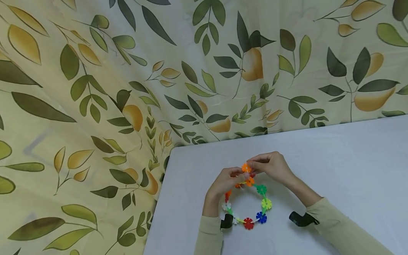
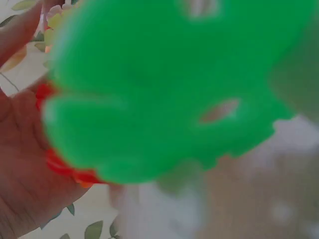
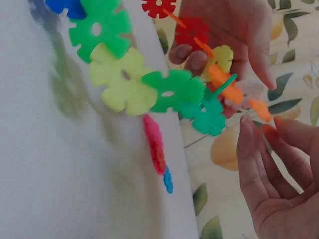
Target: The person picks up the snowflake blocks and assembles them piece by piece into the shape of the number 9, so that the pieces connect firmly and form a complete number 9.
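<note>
Both hands meet at top of snowflake-piece ring [image 1: 249, 206], lifted at far edge above white worktop [image 1: 348, 166]. Left hand [image 1: 227, 182] pinches ring steady; right hand [image 1: 273, 166] pinches orange piece [image 1: 246, 167] at joint, apparently fitting slots. Leaf-print curtain [image 1: 84, 91] behind.

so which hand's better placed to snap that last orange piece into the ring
Right, probably. The right hand pinches the orange piece from above at the gap, while the left hand grips the ring beside it and steadies it over the table.
</note>
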A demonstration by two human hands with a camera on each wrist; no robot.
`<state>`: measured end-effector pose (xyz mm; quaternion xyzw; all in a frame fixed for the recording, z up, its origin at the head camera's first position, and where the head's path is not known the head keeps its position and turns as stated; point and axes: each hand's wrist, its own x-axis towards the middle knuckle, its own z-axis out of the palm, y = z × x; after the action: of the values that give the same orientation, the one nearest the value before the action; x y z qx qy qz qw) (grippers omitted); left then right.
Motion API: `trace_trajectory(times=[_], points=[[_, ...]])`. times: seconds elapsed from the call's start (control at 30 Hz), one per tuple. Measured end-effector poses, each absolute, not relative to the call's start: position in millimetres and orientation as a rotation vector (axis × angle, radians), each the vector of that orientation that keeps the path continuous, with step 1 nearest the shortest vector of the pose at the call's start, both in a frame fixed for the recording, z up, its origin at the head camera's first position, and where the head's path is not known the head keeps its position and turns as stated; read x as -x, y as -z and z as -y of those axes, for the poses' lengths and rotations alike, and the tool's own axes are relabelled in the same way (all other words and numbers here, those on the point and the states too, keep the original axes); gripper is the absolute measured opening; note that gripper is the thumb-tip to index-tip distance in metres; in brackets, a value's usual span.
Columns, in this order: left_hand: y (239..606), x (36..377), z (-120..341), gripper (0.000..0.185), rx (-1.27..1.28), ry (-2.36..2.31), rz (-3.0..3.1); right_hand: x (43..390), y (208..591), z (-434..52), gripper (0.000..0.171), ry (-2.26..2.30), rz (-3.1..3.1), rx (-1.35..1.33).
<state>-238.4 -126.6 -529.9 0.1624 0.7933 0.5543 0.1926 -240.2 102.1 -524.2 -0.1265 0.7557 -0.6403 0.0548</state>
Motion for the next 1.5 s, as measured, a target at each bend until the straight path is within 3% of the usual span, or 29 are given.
trace_trajectory(times=[0.13, 0.4, 0.67, 1.03, 1.5], points=[[533.0, 240.0, 126.8, 0.031, -0.440, -1.615, -2.231, 249.4, 535.2, -103.7, 0.023, 1.881, -2.411, 0.356], [536.2, 240.8, 127.8, 0.024, -0.410, -1.714, -2.253, 263.3, 561.2, -101.4, 0.019, 1.346, -2.673, 0.374], [534.8, 240.6, 129.9, 0.022, -0.380, -1.758, -2.257, 266.1, 565.8, -92.5, 0.016, 1.144, -2.771, 0.480], [534.7, 241.8, 127.6, 0.019, -0.327, -1.800, -2.229, 262.7, 560.4, -98.9, 0.007, 1.376, -2.716, 0.418], [535.5, 241.6, 126.9, 0.020, -0.365, -1.798, -2.235, 257.2, 534.0, -111.5, 0.014, 1.925, -2.339, 0.485]])
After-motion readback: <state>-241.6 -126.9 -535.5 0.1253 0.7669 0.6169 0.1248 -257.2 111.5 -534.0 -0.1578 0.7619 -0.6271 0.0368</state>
